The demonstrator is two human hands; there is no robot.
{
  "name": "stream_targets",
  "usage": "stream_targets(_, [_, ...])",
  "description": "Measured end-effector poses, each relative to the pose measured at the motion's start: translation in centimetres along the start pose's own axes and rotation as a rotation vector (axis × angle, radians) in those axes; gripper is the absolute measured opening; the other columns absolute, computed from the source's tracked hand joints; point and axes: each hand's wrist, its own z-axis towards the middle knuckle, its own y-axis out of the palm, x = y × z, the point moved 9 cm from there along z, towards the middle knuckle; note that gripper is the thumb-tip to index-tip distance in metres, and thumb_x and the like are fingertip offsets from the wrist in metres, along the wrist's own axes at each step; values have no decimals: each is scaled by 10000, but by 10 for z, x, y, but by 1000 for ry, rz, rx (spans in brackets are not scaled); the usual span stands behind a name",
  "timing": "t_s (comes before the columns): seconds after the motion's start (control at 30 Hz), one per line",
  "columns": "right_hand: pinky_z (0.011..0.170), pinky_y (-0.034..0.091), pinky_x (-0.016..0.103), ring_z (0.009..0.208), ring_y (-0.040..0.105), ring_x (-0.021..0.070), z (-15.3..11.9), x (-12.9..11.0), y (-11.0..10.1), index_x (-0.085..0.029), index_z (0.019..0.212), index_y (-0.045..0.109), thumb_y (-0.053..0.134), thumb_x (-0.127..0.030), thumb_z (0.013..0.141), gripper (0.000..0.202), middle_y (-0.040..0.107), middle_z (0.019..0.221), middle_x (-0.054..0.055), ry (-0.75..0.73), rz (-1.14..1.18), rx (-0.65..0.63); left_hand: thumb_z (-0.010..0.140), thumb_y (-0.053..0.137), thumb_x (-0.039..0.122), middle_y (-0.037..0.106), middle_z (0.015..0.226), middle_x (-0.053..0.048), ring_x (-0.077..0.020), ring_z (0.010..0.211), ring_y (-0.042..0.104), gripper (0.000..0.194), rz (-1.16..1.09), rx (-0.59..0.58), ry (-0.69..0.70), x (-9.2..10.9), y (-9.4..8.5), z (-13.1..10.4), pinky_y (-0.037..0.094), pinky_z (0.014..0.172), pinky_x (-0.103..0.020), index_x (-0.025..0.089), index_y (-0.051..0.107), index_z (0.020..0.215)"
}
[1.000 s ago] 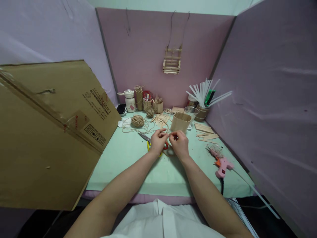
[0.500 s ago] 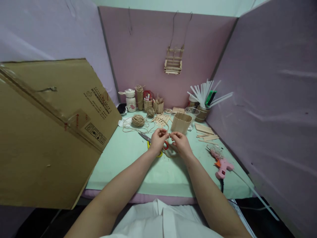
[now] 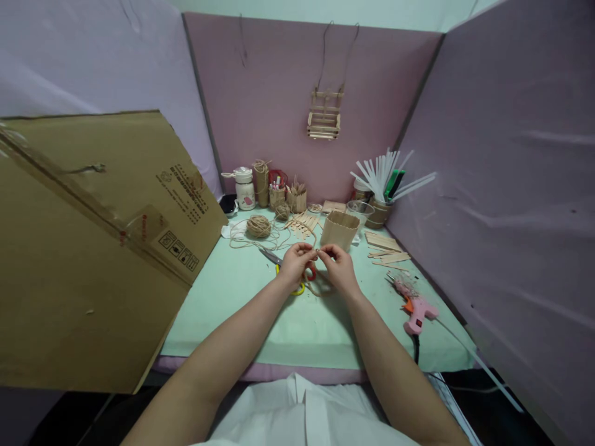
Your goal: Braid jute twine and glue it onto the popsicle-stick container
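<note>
My left hand point(image 3: 294, 266) and my right hand point(image 3: 341, 267) meet fingertip to fingertip over the mint-green table point(image 3: 232, 297), both pinching a piece of jute twine point(image 3: 318, 253) stretched between them. Loose twine loops lie under my right hand. Scissors point(image 3: 286, 267) with red and yellow handles lie beneath my left hand, partly hidden. Just behind my fingers stands a small box of popsicle sticks point(image 3: 339, 230). A ball of twine point(image 3: 258, 226) sits further back on the left, with loose strands trailing toward my hands.
A big cardboard sheet point(image 3: 93, 248) leans in from the left. A pink glue gun point(image 3: 416, 305) lies at the right, its cord over the front edge. Loose sticks point(image 3: 385, 248), a cup of white straws point(image 3: 380, 186), jars and pen holders point(image 3: 274, 192) line the back. A stick basket point(image 3: 323, 114) hangs on the wall.
My hands have stayed together over the scissors, shifting only slightly while the fingers work the twine. Nothing else has moved.
</note>
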Motion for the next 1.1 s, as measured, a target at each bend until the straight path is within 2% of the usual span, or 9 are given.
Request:
stream_targets(0.07, [534, 398, 250, 612, 505, 140, 0, 16, 1, -193, 747, 596, 626, -414, 705, 226, 584, 680, -2, 158, 130, -8, 589, 757, 241, 589, 671, 11, -99, 620, 571, 310, 110, -28, 114, 7, 4, -1, 423, 523, -187, 166, 541, 798])
stream_targets(0.13, [491, 369, 230, 574, 492, 124, 0, 23, -1, -191, 731, 587, 653, -422, 668, 248, 578, 662, -13, 237, 210, 11, 625, 728, 284, 597, 667, 4, -84, 560, 532, 260, 236, -77, 125, 4, 9, -1, 398, 501, -189, 160, 561, 781])
stream_targets(0.27, [494, 373, 231, 582, 502, 127, 1, 20, -6, -187, 700, 583, 667, -413, 650, 246, 582, 654, -10, 200, 221, 50, 722, 622, 400, 559, 587, 3, -62, 442, 411, 258, 439, -155, 39, -9, 14, -3, 318, 437, -196, 148, 586, 681])
stream_targets(0.4, [493, 367, 231, 577, 489, 124, 1, 21, -6, -185, 701, 584, 669, -409, 645, 246, 571, 643, -14, 213, 213, 54, 739, 589, 405, 518, 547, 19, -81, 462, 423, 253, 473, -171, 95, -2, 17, -6, 325, 461, -207, 161, 597, 670])
stream_targets(0.53, [492, 355, 226, 562, 469, 112, 1, 27, -4, -179, 685, 570, 657, -398, 646, 238, 539, 625, -24, 262, 237, 42, 732, 582, 343, 511, 514, 20, -96, 473, 426, 218, 575, -174, 191, 7, 20, -9, 334, 495, -227, 162, 589, 610])
stream_targets(0.7, [488, 341, 239, 508, 414, 99, 1, 33, -21, -190, 663, 535, 607, -378, 668, 201, 476, 574, -55, 249, 212, 210, 733, 555, 284, 565, 541, 14, -118, 543, 491, 174, 732, -245, 230, 2, 29, -14, 362, 565, -239, 160, 615, 627])
stream_targets(0.87, [512, 353, 256, 504, 447, 111, 1, 39, -33, -202, 636, 508, 573, -329, 678, 148, 472, 540, -60, 250, 187, 341, 752, 534, 270, 583, 545, 13, -125, 578, 527, 179, 735, -307, 224, -1, 38, -20, 383, 601, -243, 151, 623, 652])
stream_targets(0.93, [511, 351, 251, 500, 435, 104, 3, 41, -31, -202, 630, 509, 585, -322, 672, 148, 467, 539, -59, 255, 245, 319, 757, 539, 279, 597, 555, 8, -124, 581, 531, 186, 706, -288, 223, -1, 37, -19, 392, 615, -246, 150, 629, 658])
stream_targets(1.1, [520, 388, 235, 529, 454, 95, 10, 38, -14, -210, 670, 511, 649, -370, 658, 211, 508, 591, -48, 282, 511, 123, 752, 575, 335, 638, 622, -19, -95, 525, 471, 210, 534, -222, 153, -5, 29, -15, 372, 548, -225, 147, 663, 718])
